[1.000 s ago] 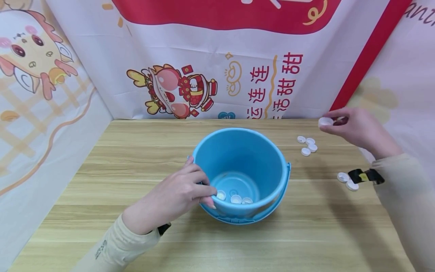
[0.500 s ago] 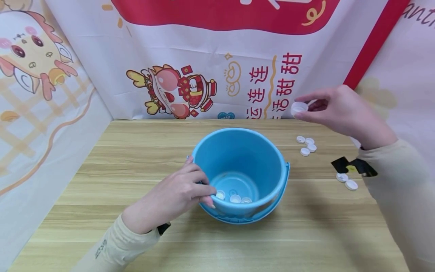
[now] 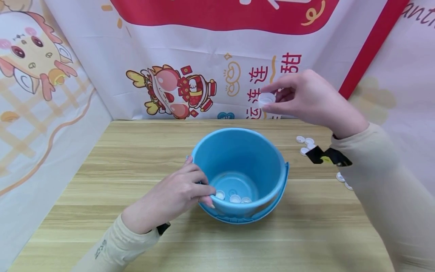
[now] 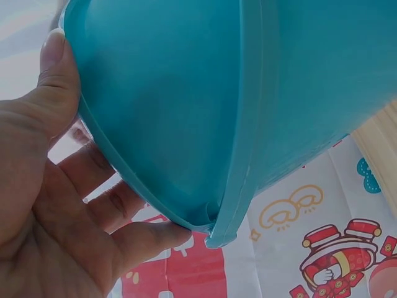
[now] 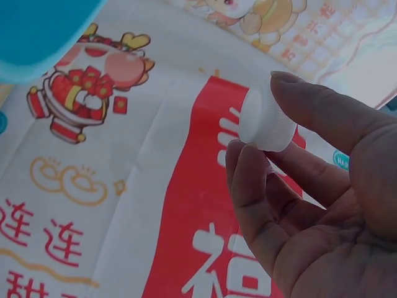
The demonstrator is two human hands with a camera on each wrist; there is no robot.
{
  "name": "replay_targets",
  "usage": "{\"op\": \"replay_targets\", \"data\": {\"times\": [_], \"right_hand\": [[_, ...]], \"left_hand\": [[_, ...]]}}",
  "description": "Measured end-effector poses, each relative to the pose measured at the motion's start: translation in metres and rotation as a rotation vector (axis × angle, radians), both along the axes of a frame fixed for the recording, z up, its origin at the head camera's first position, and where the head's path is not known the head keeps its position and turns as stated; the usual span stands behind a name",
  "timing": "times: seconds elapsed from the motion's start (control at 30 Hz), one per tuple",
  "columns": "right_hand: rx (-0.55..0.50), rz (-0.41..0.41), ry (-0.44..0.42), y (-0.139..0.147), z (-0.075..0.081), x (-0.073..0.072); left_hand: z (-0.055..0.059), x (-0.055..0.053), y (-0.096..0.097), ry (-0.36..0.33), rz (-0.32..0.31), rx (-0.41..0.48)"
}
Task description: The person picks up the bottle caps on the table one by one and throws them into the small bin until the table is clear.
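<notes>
A blue bucket (image 3: pixel 244 158) stands on the wooden table, its handle (image 3: pixel 287 189) folded down along the near right side. My left hand (image 3: pixel 176 190) grips the bucket's left rim, thumb and fingers on either side of it; the left wrist view shows the thumb (image 4: pixel 56 68) against the bucket wall. Inside on the bottom lie white bottle caps (image 3: pixel 235 198), near the front wall. My right hand (image 3: pixel 312 100) is raised above and behind the bucket's right side. Between thumb and fingers it pinches a white bottle cap (image 5: pixel 267 121) with a ridged side.
More white caps (image 3: pixel 300 139) lie on the table (image 3: pixel 136 151) to the right of the bucket, partly covered by the right wrist strap (image 3: pixel 327 155). Two further caps (image 3: pixel 340 176) sit nearer, beside the sleeve. A printed cloth (image 3: pixel 153 45) hangs behind the table.
My right hand has moved left and up with the bottle cap, from the table's right side to behind the bucket's far rim. My left hand and the bucket have stayed in place.
</notes>
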State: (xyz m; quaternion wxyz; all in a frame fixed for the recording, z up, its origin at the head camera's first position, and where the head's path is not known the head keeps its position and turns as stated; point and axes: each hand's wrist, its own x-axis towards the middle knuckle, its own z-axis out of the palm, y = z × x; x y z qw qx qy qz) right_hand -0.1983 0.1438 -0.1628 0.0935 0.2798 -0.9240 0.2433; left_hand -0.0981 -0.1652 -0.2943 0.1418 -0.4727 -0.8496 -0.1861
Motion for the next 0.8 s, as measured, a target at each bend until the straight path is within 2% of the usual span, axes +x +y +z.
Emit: {"op": "replay_targets", "data": {"times": [0.17, 0.4, 0.6, 0.8], "right_hand": [[0.006, 0.058, 0.009, -0.018, 0.004, 0.001], [-0.008, 0.097, -0.021, -0.036, 0.000, 0.004], [-0.023, 0.160, -0.022, -0.044, -0.004, 0.004], [-0.020, 0.179, -0.024, -0.047, -0.006, 0.002]], "left_hand": [[0.000, 0.000, 0.000, 0.007, -0.001, 0.004], [0.000, 0.000, -0.001, 0.003, -0.001, 0.018], [0.000, 0.001, -0.001, -0.002, -0.001, 0.012], [0.000, 0.001, -0.001, -0.009, 0.004, 0.008]]}}
